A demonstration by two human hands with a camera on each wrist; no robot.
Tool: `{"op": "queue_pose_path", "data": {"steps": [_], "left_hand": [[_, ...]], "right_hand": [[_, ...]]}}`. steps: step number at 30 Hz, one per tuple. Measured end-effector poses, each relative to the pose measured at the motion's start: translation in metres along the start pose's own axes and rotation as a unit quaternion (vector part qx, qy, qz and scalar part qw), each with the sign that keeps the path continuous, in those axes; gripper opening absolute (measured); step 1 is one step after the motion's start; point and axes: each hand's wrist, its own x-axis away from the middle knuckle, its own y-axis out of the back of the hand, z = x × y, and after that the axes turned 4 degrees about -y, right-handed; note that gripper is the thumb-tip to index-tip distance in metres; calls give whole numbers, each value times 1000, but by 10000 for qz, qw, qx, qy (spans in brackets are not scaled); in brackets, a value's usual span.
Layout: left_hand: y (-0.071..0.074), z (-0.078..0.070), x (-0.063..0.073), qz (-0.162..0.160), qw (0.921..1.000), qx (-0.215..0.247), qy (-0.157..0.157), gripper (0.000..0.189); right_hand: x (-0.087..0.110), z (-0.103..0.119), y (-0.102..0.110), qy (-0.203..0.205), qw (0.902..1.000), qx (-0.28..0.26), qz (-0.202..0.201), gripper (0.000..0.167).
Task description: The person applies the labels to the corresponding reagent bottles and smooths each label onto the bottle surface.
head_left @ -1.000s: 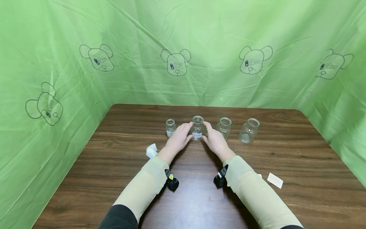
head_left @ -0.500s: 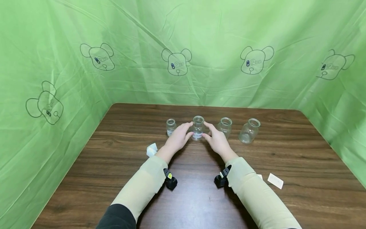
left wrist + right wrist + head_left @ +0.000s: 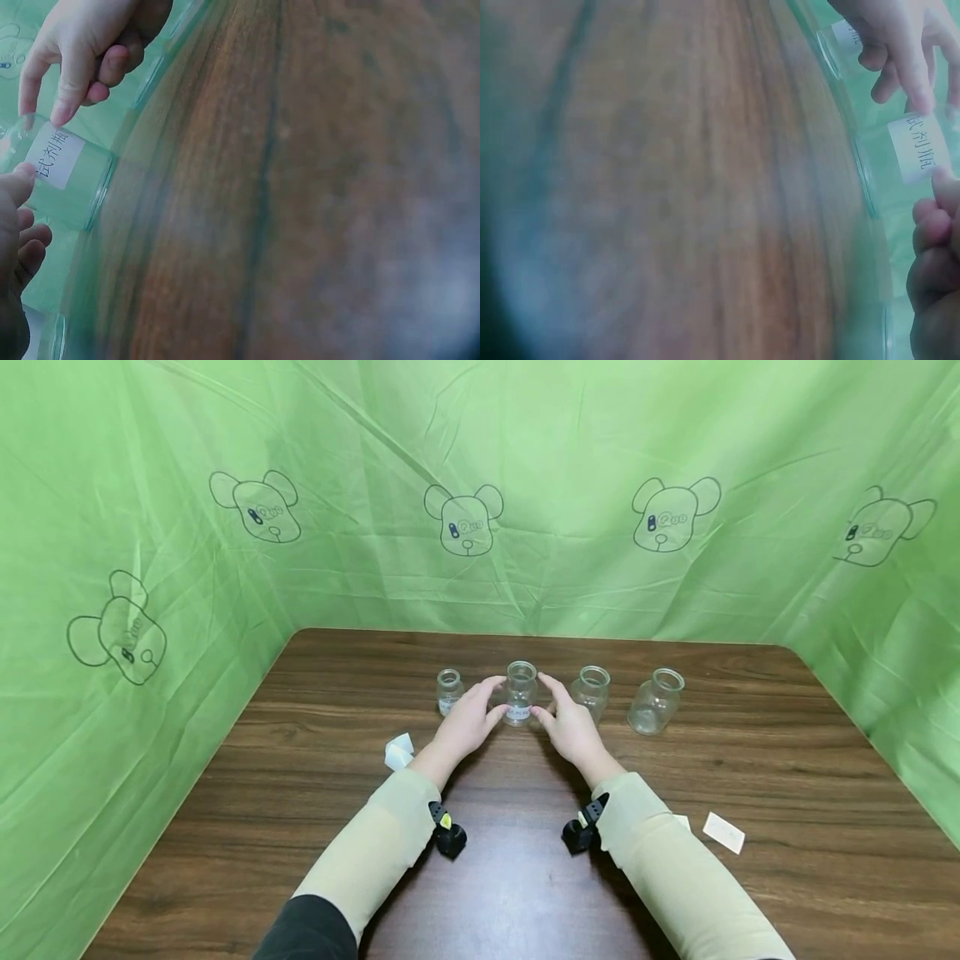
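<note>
A clear glass reagent bottle (image 3: 521,693) stands upright near the back of the table, between the two hands. Its white paper label (image 3: 56,154) carries handwritten characters. From the left side, the left hand (image 3: 468,718) keeps its index finger along the bottle's shoulder and its thumb on the label's left end. The right hand (image 3: 572,727) mirrors it, thumb at the label's right end and index finger raised beside the neck. In the right wrist view both thumbs meet the label (image 3: 919,146) from opposite sides. The remaining fingers curl loosely, partly hidden.
A smaller labelled glass bottle (image 3: 449,685) stands left, partly behind the left hand. Two more glass bottles stand right, one close behind the right hand (image 3: 592,687), one farther out (image 3: 655,703). Paper pieces lie at left (image 3: 398,752) and right (image 3: 723,832). Green cloth (image 3: 555,585) encloses the table.
The right hand's index finger has eased slightly away from the bottle's neck, and its forearm has shifted a little right. The bottle stays in place, with both thumbs still at the label.
</note>
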Motion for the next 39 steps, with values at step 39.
{"op": "queue_pose_path", "data": {"steps": [39], "left_hand": [[42,11,50,66,9978,504,429,44]], "right_hand": [[64,-53,103,108,9968,166,774,38]]}}
